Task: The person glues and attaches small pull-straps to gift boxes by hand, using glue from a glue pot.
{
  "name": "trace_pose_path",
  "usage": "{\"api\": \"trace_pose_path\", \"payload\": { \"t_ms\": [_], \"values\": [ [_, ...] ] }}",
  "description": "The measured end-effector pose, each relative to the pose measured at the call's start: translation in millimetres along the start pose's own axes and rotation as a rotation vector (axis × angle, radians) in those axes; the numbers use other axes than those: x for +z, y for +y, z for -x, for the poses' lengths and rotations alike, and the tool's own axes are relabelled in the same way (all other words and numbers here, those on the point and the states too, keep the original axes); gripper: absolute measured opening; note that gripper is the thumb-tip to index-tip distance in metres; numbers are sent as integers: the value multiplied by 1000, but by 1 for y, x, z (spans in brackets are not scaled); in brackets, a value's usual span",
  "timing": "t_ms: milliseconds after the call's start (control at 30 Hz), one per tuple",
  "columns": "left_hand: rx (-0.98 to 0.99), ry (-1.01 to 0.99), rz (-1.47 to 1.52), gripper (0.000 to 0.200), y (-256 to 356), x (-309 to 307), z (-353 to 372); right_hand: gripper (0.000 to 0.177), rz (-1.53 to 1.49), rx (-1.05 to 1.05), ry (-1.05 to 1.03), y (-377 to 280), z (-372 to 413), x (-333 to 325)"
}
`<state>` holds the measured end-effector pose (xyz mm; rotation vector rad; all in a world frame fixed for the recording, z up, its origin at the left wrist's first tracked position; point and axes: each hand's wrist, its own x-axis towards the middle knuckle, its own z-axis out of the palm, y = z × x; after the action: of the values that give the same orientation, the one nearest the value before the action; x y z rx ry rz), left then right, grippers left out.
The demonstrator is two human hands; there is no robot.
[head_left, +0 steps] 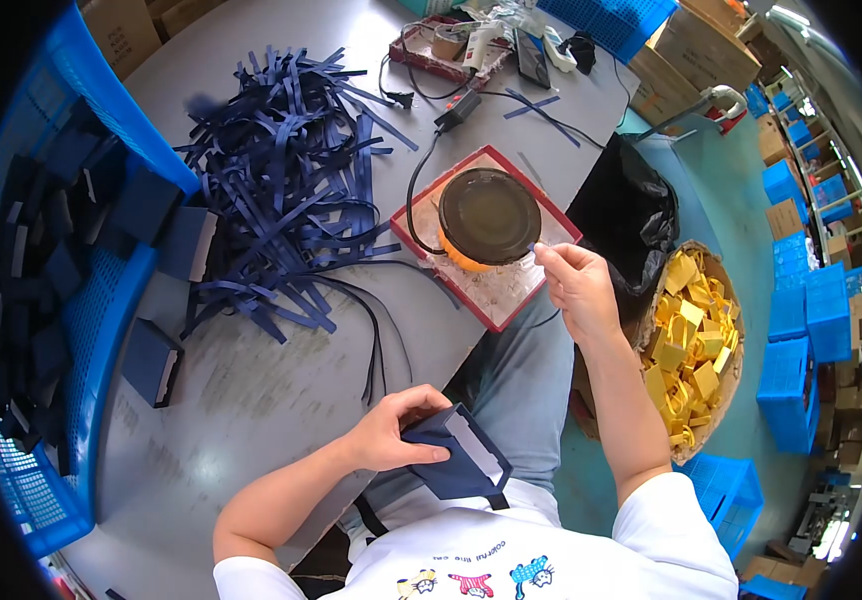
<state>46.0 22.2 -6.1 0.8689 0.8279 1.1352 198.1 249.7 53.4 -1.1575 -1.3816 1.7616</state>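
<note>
Close to my body, my left hand (401, 432) grips a small navy box (451, 462) between thumb and fingers. The box has a pale inner face, and a dark ribbon end pokes out at its lower edge. My right hand (581, 288) is pinched at the right rim of a round pot (491, 215) with a dark, flat surface and an orange side. Something small shows at those fingertips, too little to name. Under the pot lies a red-rimmed square tray (492, 318) with whitish residue.
Navy ribbon strips (286, 170) lie heaped left of the pot, whose black cord (413, 190) crosses the table. Loose navy boxes (153, 362) sit by a blue crate (116, 340) full of them. Right are a black bag (631, 210) and a sack of yellow boxes (691, 340).
</note>
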Motion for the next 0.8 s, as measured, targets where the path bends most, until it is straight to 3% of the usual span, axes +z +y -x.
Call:
{"api": "trace_pose_path", "payload": {
  "t_ms": [667,800],
  "values": [
    [0,12,-7,41,3,-2,1,16,97,30,42,10,-2,-3],
    [33,108,-23,44,14,-9,2,14,-31,94,-63,1,17,-10]
  ]
}}
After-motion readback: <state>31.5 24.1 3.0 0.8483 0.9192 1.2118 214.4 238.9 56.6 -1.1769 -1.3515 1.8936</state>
